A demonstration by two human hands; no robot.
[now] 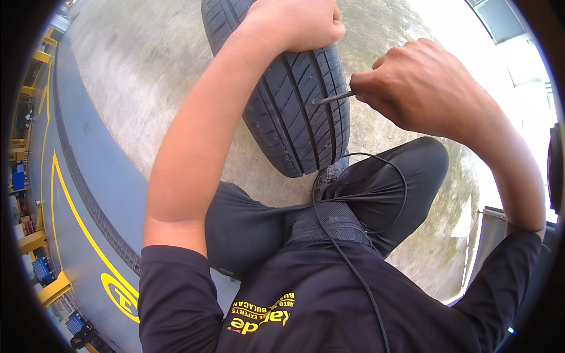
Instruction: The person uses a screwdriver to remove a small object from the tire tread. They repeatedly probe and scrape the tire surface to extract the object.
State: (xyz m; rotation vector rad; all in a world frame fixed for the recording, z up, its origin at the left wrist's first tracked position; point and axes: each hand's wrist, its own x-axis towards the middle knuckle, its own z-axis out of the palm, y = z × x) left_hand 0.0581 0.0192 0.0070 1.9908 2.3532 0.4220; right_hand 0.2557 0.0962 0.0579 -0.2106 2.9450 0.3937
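Note:
A black tire [294,112] with a grooved tread stands upright in front of me, between my knees. My left hand [300,25] is closed in a fist against the upper part of the tread. Whatever its fingers may hold is hidden. My right hand [412,82], to the right of the tire, is wrapped round a thin metal pick-like tool [336,98]. The slim shaft reaches left over the tread, and its tip is at a groove near the middle. The tool's handle is hidden in my fist.
A black cable [353,267] runs down my shirt and loops over my right knee. My shoe [328,179] is just below the tire on the concrete floor [135,76]. At left is a blue-grey floor strip [94,147] with yellow lines, beside shelving with yellow beams [56,288].

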